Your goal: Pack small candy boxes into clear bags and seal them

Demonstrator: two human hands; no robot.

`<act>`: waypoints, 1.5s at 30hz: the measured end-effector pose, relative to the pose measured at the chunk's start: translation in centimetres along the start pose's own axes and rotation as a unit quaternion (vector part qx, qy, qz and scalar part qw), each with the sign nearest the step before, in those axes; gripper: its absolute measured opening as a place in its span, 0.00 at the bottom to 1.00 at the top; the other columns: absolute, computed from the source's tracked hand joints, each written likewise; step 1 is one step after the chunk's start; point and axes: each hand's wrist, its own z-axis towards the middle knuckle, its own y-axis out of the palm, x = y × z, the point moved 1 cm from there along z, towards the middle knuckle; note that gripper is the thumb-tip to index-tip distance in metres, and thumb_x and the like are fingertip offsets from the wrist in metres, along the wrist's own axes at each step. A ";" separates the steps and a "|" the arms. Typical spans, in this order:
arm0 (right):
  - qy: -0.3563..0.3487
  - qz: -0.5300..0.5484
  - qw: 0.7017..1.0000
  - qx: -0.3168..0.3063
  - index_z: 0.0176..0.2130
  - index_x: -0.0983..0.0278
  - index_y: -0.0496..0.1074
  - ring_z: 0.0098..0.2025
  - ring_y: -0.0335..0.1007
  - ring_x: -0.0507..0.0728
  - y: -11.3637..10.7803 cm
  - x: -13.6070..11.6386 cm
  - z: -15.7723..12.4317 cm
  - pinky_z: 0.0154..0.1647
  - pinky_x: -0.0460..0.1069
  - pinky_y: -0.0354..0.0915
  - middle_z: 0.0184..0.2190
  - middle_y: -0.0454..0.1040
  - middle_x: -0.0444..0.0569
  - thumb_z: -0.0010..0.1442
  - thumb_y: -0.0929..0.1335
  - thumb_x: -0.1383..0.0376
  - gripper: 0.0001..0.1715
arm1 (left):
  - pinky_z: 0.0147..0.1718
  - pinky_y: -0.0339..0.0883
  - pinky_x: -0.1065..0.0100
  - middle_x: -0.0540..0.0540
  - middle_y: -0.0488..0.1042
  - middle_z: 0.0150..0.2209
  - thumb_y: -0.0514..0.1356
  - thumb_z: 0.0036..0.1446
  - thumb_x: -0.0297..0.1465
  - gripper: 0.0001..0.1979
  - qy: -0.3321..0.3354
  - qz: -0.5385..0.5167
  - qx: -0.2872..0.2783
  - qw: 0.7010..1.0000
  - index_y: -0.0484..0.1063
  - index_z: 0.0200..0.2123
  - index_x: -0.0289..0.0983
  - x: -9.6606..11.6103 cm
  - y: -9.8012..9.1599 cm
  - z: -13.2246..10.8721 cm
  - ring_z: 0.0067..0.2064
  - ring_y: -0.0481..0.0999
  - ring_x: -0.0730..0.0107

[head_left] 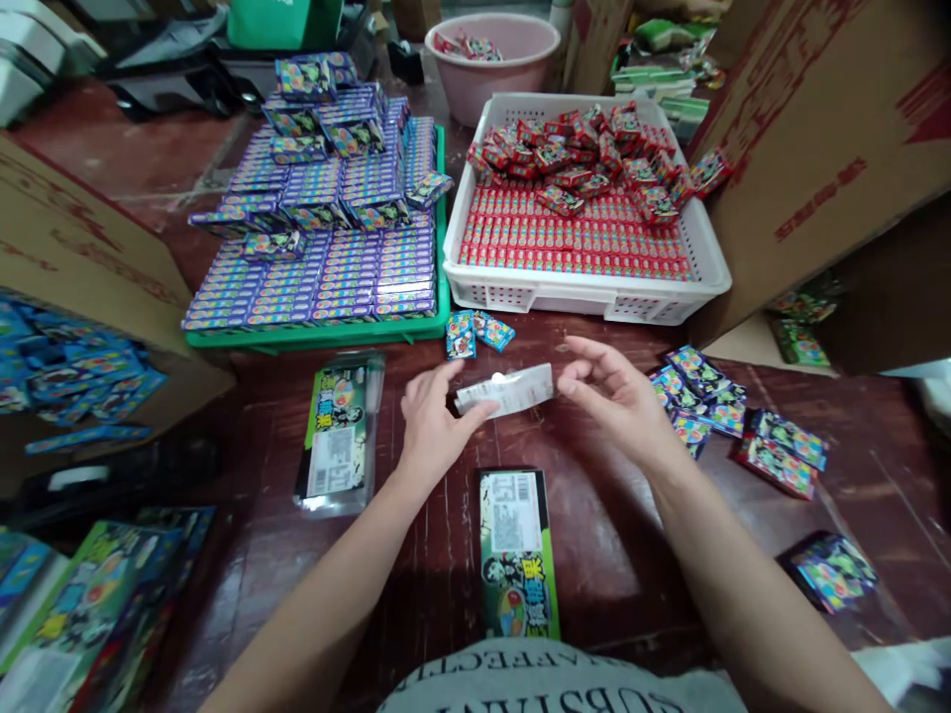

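Observation:
My left hand (438, 416) is closed on a flat whitish printed plastic packet (524, 388), thumb on the near side, fingers behind. The packet is held tilted above the dark red tabletop. Just off its right end is my right hand (613, 401), thumb and fingers curled but apart, with nothing visible between them. Behind the packet lie a few small blue candy boxes (462, 335). Closer to me is a green-and-black printed card (518, 555) with a white label. A similar card in a clear plastic sleeve (340, 431) lies left of my left hand.
A green tray (312, 340) bears stacked purple boxes; beside it a white crate (572, 293) holds red boxes. Loose purple boxes (698, 391) lie at right. Cardboard cartons (809, 129) flank both sides. A pink basin (494, 74) stands behind. More printed packs (96, 604) lie lower left.

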 end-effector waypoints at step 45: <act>0.010 -0.015 0.979 0.205 0.67 0.48 0.49 0.46 0.73 0.57 1.3 2.2 -14.0 0.47 0.56 0.75 0.53 0.64 0.51 0.62 0.72 0.58 0.42 | 0.36 0.78 0.65 0.47 0.71 0.55 0.69 0.55 0.33 0.40 -0.235 -0.444 -0.077 0.861 0.55 0.66 0.57 1.6 -2.1 -8.3 0.47 0.77 0.63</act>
